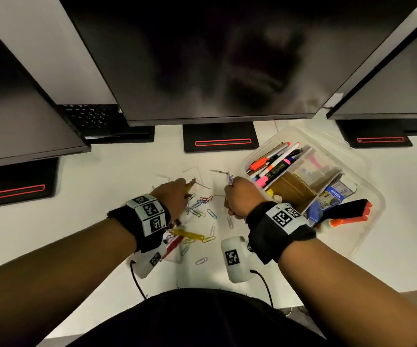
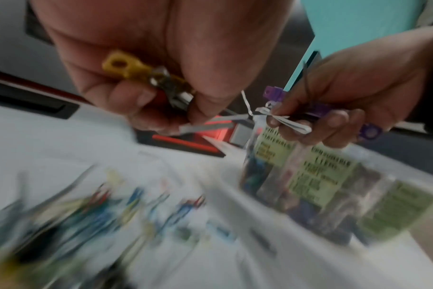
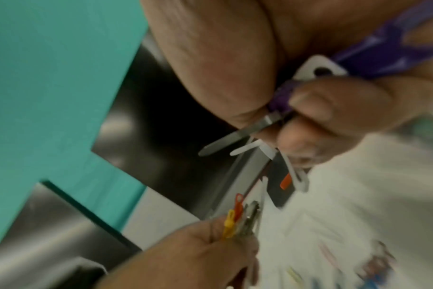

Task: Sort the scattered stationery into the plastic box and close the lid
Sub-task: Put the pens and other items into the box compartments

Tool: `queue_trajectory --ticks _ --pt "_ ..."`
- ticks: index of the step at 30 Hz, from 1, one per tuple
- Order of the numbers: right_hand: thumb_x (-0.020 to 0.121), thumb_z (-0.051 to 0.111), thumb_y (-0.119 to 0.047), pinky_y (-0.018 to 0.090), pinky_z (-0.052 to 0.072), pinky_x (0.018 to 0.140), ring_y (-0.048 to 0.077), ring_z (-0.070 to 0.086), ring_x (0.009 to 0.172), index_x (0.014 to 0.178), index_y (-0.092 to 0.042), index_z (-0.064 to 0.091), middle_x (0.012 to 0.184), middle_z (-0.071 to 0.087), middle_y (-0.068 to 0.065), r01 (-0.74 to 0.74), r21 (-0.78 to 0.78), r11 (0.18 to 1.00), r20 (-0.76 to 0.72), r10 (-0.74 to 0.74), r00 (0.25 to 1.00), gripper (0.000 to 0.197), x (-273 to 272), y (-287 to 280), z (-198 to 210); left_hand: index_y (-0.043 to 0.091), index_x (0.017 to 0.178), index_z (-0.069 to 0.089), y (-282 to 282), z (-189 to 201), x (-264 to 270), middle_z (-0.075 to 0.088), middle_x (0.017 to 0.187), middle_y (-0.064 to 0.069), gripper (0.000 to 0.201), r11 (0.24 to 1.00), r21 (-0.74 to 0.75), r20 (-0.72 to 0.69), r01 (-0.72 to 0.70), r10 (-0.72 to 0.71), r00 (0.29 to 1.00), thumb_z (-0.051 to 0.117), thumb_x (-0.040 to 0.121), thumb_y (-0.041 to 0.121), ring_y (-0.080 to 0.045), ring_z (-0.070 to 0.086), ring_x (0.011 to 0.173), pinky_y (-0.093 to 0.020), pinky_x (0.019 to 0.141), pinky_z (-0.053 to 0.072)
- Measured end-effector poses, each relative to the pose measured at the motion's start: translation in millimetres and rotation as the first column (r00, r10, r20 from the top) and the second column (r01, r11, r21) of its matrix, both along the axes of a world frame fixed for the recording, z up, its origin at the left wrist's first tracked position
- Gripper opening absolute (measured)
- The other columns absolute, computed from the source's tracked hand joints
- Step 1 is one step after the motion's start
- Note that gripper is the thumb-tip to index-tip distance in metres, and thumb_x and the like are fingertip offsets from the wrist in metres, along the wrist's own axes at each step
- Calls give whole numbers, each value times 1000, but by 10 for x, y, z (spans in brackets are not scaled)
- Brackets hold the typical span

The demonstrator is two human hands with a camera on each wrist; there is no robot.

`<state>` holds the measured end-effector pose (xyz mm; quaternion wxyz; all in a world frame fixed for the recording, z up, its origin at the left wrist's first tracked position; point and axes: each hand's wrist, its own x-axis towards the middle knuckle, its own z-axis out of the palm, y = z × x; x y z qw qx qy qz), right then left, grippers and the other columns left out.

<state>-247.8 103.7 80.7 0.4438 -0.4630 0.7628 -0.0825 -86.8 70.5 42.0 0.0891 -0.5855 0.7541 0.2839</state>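
Coloured paper clips (image 1: 200,205) lie scattered on the white desk (image 1: 102,201) between my hands. My left hand (image 1: 186,187) hovers over them and pinches a bundle of file fasteners with yellow and red ends (image 2: 121,64). To its right, my right hand (image 1: 228,194) grips purple-ended fasteners (image 2: 275,93) together with white paper clips (image 2: 292,123). In the right wrist view the purple fasteners (image 3: 383,48) and a metal strip (image 3: 235,136) stick out of the right fist. The clear plastic box (image 1: 250,156) stands open just right of the right hand, with markers, pens and packets inside.
Three dark monitors (image 1: 215,58) hang over the back of the desk, their black stands (image 1: 218,137) behind the clips. A yellow fastener (image 1: 190,234) and more clips lie near my left wrist. White strips (image 1: 192,171) lie beyond the hands. The desk's front edge is close to my body.
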Motion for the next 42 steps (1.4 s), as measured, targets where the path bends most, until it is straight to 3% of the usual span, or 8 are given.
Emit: queue_trajectory --ticks 6,9,14,20,24,28,37,42 --pt "99 32 -10 13 35 29 10 48 26 77 -6 45 49 56 9 210 -123 970 148 -191 970 25 -665 140 637 8 96 50 -156 498 -588 67 103 -13 17 997 -64 -221 47 -60 973 41 96 24 -31 61 92 -35 75 45" --pt "99 34 -10 26 49 48 23 61 45 79 -7 45 55 58 12 164 -119 979 23 -162 986 23 -1164 152 745 8 99 54 -133 670 -1024 66 101 -12 22 990 -66 -265 125 -138 954 43 96 27 -30 62 92 -35 75 48" --pt "95 44 -17 26 38 66 27 53 74 85 -6 54 84 59 17 -78 33 996 -399 84 913 18 -1731 86 693 8 120 53 -120 790 -1755 61 117 -16 31 947 -197 -145 254 -285 948 43 96 25 -33 58 106 -31 79 45" --pt "94 44 -13 20 30 46 15 39 49 63 -9 47 60 46 5 -109 164 980 -477 176 861 31 -2047 3 670 5 120 55 -152 735 -2357 59 124 -14 30 939 -183 10 291 -294 956 45 94 16 -31 57 114 -33 90 46" --pt "94 46 -11 21 31 47 14 39 49 65 -7 50 76 55 10 -143 196 970 -513 226 828 30 -2199 -42 679 3 103 62 -172 669 -2543 65 110 -14 22 958 -107 72 267 -261 963 49 89 13 -28 63 99 -29 71 46" --pt "94 48 -14 21 28 47 22 44 59 55 -11 40 81 53 11 -215 186 959 -522 282 805 40 -2237 -96 694 3 110 59 -164 669 -2635 64 113 -14 26 969 -103 53 226 -221 974 51 89 15 -30 62 104 -32 80 50" --pt "94 50 -13 28 39 61 23 49 82 57 -11 43 75 51 9 -328 259 909 -502 416 758 37 -2164 -225 611 9 89 62 -163 675 -2710 67 104 -12 15 985 -53 -22 165 -166 986 62 84 24 -27 60 86 -31 73 47" --pt "93 52 -13 25 35 74 22 47 84 99 -2 65 91 50 12 -395 259 882 -504 472 724 18 -2068 -347 605 12 122 62 -230 645 -2517 62 124 -8 34 987 -80 -116 138 -147 982 58 87 12 -25 57 113 -27 95 44"
